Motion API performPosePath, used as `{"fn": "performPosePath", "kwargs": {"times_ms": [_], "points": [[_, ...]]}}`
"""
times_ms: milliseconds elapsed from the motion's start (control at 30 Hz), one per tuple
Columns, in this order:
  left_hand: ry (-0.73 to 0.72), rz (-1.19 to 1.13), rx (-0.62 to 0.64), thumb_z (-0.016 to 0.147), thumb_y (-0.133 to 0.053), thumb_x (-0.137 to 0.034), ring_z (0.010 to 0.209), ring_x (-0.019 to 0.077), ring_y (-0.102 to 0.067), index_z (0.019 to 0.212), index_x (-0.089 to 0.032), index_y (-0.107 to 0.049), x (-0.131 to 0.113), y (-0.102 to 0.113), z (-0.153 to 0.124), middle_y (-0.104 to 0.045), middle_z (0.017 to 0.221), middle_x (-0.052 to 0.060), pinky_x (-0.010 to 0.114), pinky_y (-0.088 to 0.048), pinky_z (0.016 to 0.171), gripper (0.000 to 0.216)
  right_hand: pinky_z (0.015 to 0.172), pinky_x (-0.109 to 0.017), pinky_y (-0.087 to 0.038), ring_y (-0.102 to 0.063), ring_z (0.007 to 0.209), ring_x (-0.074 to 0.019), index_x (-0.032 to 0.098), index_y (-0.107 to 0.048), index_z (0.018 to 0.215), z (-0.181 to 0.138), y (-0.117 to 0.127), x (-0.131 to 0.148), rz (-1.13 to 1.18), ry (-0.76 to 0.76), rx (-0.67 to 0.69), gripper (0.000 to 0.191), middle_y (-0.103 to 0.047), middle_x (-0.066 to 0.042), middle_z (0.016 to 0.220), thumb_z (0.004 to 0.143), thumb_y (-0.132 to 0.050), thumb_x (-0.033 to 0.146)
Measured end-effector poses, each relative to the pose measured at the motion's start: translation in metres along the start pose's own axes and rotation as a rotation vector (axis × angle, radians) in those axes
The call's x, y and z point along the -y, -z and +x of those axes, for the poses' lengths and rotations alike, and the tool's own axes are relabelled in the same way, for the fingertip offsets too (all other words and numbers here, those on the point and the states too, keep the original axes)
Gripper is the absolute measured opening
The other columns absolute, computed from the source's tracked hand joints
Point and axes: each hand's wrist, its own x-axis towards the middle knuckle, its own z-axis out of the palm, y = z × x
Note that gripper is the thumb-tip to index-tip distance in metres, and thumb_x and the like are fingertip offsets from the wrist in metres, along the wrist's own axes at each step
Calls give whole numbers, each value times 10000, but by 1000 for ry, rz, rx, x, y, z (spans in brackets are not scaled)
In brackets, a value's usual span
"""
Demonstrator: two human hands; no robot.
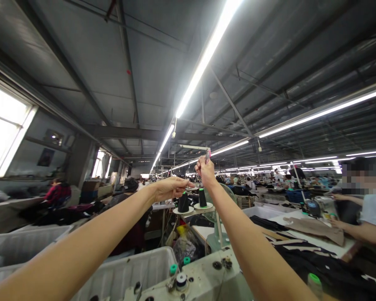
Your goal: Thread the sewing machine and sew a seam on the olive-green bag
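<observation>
**Left hand [172, 188] and right hand [207, 169] were raised beside two black spools [183, 203]**

In the head view, the right hand, the higher one, was curled round a small pink-and-dark tool [208, 156], whose end showed above the fist near a pale bar [192, 146]. The left hand was narrow, fingertips pinched together, close to the right hand but apart from it; whether it gripped thread could not be told. The spools stood upright just below the left hand, each inside the rim of its own white disc [176, 211].

Lower down was a sewing machine [207, 271], with a white bin [156, 267] beyond its left edge. A fan [228, 193] stood behind the right wrist. Farther right, a co-worker's hand [339, 224] was at brown cloth [316, 228], near the tabletop's [291, 213] right edge. Strip lights [200, 71] ran overhead.
</observation>
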Motion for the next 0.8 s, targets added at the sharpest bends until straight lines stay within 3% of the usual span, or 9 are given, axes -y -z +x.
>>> {"fn": "performPosePath", "kwargs": {"times_ms": [200,400,533,633,700,800], "points": [[-54,-1,-70,936,-596,-239,462,55,-428,814,-119,-583,11,9,-2,-485,636,-64,164,-377,416,172,356,-129,-263,-381,443,-30,140,-513,780,-6,21,20,-18,8,39,273,-414,78,606,968,-542,337],[-64,83,-87,932,-602,-241,494,64,-462,819,-118,-589,14,17,-6,-524,675,-48,175,-402,443,167,321,-141,-179,-335,400,-23,153,-522,687,-48,63,49,-183,13,172,449,-495,50,564,708,-789,513],[-58,175,-69,927,-609,-250,493,74,-474,809,-119,-605,12,15,-7,-510,631,-57,191,-422,467,177,315,-146,-134,-276,370,-3,143,-572,695,-78,82,66,-276,4,219,422,-582,11,609,745,-756,519],[-80,248,-43,928,-607,-275,529,89,-513,807,-119,-617,7,10,-8,-542,645,-44,214,-451,507,198,316,-141,-158,-308,403,-7,153,-597,724,-91,91,80,-263,5,248,366,-653,-29,763,789,-733,487],[-96,304,-8,923,-613,-287,579,105,-555,824,-119,-631,3,7,-10,-588,691,-25,243,-486,566,197,331,-130,-218,-419,487,-37,178,-597,739,-96,95,86,-220,9,250,348,-661,-33,849,792,-727,495],[-131,400,54,918,-621,-313,647,127,-600,856,-121,-650,0,2,-12,-637,750,-3,282,-511,643,205,375,-126,-303,-520,627,-85,200,-555,688,-101,97,88,-152,-3,271,401,-631,-13,801,745,-750,545]]}}
